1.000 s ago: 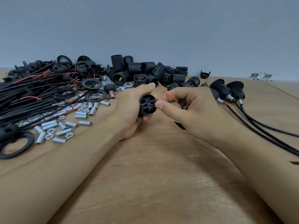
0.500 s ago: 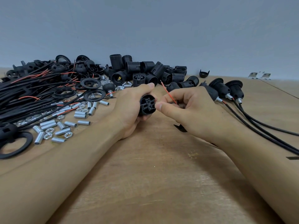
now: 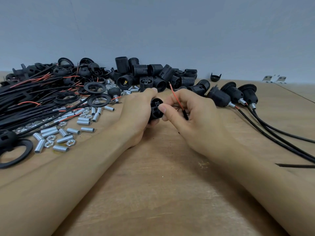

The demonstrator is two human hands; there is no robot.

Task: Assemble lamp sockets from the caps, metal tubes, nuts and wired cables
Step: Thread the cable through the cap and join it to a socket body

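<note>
My left hand (image 3: 136, 114) grips a black socket body (image 3: 156, 109) at the table's middle, its slotted end facing right. My right hand (image 3: 190, 116) pinches a black cable with a red wire (image 3: 175, 96) sticking up from it; the index fingertip touches the socket's end. To the left lie short threaded metal tubes (image 3: 68, 132) and hex nuts (image 3: 51, 143). A bundle of black wired cables (image 3: 25, 103) fills the far left. Black threaded socket bodies (image 3: 153, 74) are heaped at the back, with black caps (image 3: 85, 68) and rings (image 3: 98, 100) beside them.
Three assembled sockets (image 3: 233, 94) with cables running off to the right lie at the right. A lone black cap (image 3: 215, 77) sits by the wall. A large black ring (image 3: 15, 154) lies at the left edge. Bare wooden table (image 3: 162, 193) lies in front.
My right hand's index finger has moved closer against the socket's end, and the red wire has tilted more upright. My left hand keeps the socket in about the same place.
</note>
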